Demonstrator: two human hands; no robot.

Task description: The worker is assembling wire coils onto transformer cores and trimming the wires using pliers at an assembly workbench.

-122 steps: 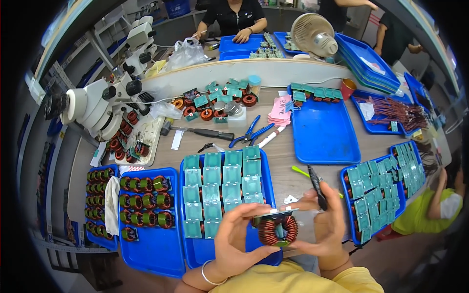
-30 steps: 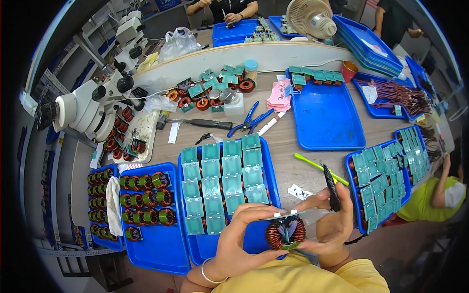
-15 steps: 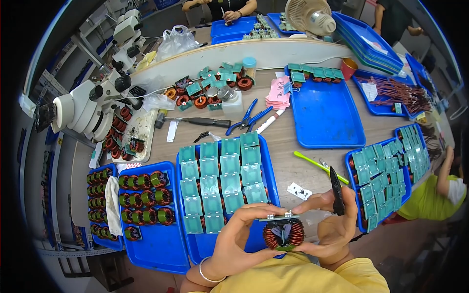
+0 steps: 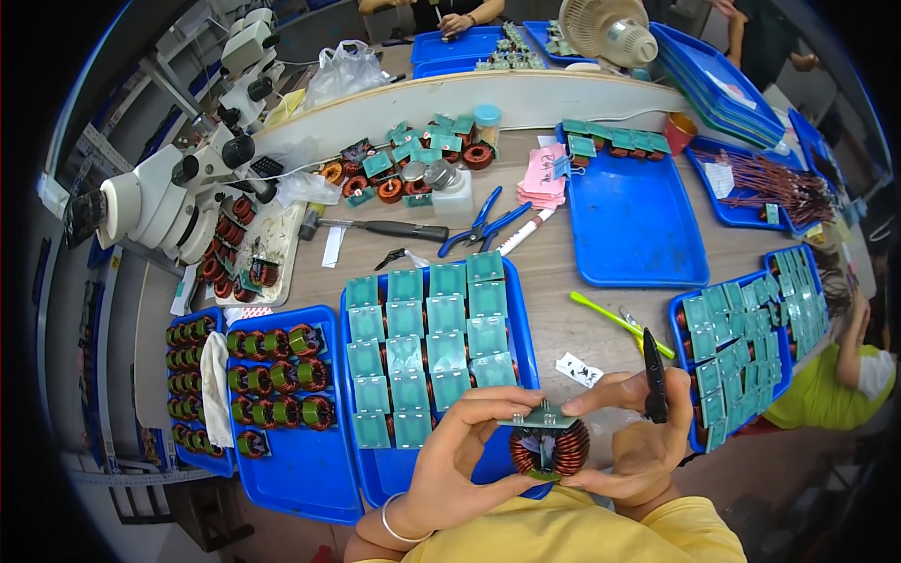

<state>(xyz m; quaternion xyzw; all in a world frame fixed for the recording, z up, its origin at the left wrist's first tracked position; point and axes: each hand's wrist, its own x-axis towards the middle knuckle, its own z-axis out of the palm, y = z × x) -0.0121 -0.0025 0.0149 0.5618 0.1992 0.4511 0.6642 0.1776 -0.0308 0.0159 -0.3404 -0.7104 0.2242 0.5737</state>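
Observation:
Close to my body, a toroidal coil (image 4: 570,451) with copper windings and a small green board (image 4: 547,419) on its top is held between both hands. My left hand (image 4: 462,448) pinches it from the left, fingertips at the board's edge and thumb low on the coil. On the other side, my right hand (image 4: 638,441) grips it with thumb and finger. A black pointed tool (image 4: 654,380), its kind unclear, sticks up between the right hand's fingers. Just beyond lies a blue tray (image 4: 526,328) of coils under green boards.
Left are blue trays (image 4: 291,488) of coils and a white cloth (image 4: 217,394). Behind lie a hammer (image 4: 404,229), pliers (image 4: 483,225), a microscope (image 4: 160,202) and a bottle (image 4: 453,199). A yellow-green tool (image 4: 610,314) and more trays (image 4: 638,225) are on the right. Co-workers sit nearby.
The coil has turned and tilted slightly in my hands, so more of its board's face shows. Both hands keep their hold, and the view has shifted a little.

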